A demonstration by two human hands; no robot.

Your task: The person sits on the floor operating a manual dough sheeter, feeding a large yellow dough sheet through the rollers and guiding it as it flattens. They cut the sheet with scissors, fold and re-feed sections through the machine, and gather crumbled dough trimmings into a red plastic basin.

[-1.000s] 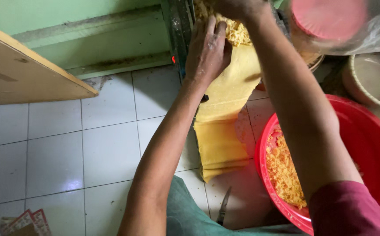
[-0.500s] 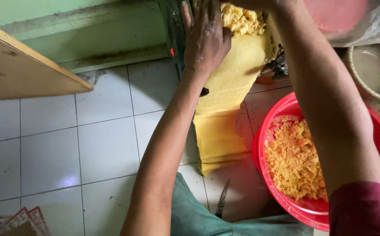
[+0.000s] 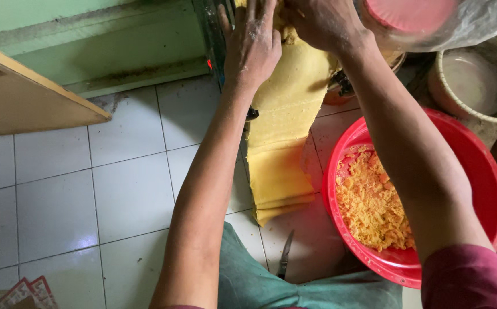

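Observation:
A long yellow dough sheet [image 3: 282,131] hangs down from a machine at the top and folds into layers on the white tiled floor. My left hand [image 3: 251,43] lies flat with its fingers spread at the sheet's upper left. My right hand [image 3: 317,23] presses on crumbly yellow dough at the sheet's top. A red basin [image 3: 488,189] to the right of the sheet holds loose yellow dough crumbs [image 3: 371,200]; my right forearm passes over it.
A knife [image 3: 284,254] lies on the tiles below the folded sheet. A wooden board [image 3: 25,100] juts in from the left. A cream bucket [image 3: 477,86] and a container with a pink lid [image 3: 411,14] stand at the top right. A green wall base runs behind.
Both hands now sit lower in the view on the sheet's top. The crumbs in the red basin are more exposed. The sheet keeps its folded stack on the floor.

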